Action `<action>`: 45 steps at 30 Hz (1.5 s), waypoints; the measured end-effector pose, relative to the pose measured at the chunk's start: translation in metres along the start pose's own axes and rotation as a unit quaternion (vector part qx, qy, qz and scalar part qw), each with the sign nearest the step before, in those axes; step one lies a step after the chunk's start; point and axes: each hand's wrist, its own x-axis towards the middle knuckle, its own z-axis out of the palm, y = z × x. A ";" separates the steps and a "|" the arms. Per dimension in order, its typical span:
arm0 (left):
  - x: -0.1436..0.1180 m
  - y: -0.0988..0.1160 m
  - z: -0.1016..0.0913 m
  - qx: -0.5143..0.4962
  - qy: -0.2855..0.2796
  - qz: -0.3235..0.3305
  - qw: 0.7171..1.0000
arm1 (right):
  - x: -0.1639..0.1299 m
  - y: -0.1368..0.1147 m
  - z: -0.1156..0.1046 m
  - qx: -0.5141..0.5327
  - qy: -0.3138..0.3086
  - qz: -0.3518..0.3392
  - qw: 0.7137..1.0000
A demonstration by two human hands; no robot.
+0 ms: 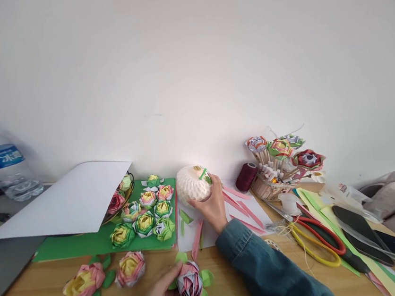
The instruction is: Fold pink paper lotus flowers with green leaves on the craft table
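Observation:
Near the front edge my left hand [160, 295] is closed around a folded paper flower [189, 282], which has pink and greyish-purple petals and green paper leaves. Farther back, my right hand [213, 208] curls its thumb and fingers round the side of a white, round object with a net-like textured surface [190, 184]; green bits show at its top. It stands by the wall, and some fingers behind it are hidden. Pink paper strips [243, 209] lie beside that hand. Left of the held flower rest a yellow-and-pink paper flower [130, 268] and a larger one with green leaves [84, 283].
Several paper flowers [144, 224] sit on a green sheet [87, 245]. A white sheet [64, 201] partly covers a basket. At right are a flower arrangement [273, 158], a dark red thread spool [246, 176], scissors [322, 243] and a phone [362, 233]. A water bottle [2, 160] stands far left.

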 end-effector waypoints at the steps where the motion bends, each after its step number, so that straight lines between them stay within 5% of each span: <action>1: 0.000 0.001 0.000 -0.001 0.008 0.001 1.000 | -0.001 0.000 0.002 -0.008 -0.002 0.002 1.000; 7: -0.005 0.004 0.006 0.010 0.013 0.005 1.000 | 0.000 0.006 0.007 -0.031 -0.020 0.000 0.999; 11: -0.013 0.006 0.013 0.007 -0.008 0.092 0.996 | 0.003 0.008 0.000 -0.040 -0.085 0.003 0.996; 17: -0.024 0.007 0.024 0.020 -0.034 0.151 0.988 | -0.008 -0.013 -0.055 0.014 -0.074 -0.011 0.997; 22: -0.027 0.009 0.043 0.106 -0.068 0.177 0.976 | -0.036 -0.033 -0.102 0.198 -0.232 0.056 0.951; 25: -0.023 0.013 0.058 0.164 -0.048 0.195 0.966 | -0.044 -0.035 -0.118 0.242 -0.266 0.070 0.930; 32: -0.004 0.014 0.080 0.193 -0.066 0.242 0.949 | -0.042 -0.028 -0.141 0.242 -0.238 0.013 0.941; 39: 0.013 0.009 0.084 0.160 -0.122 0.228 0.953 | -0.047 -0.019 -0.142 0.176 -0.200 -0.060 0.962; 45: 0.023 0.008 0.077 0.242 -0.031 0.294 0.924 | -0.054 -0.016 -0.142 0.130 -0.135 -0.042 0.981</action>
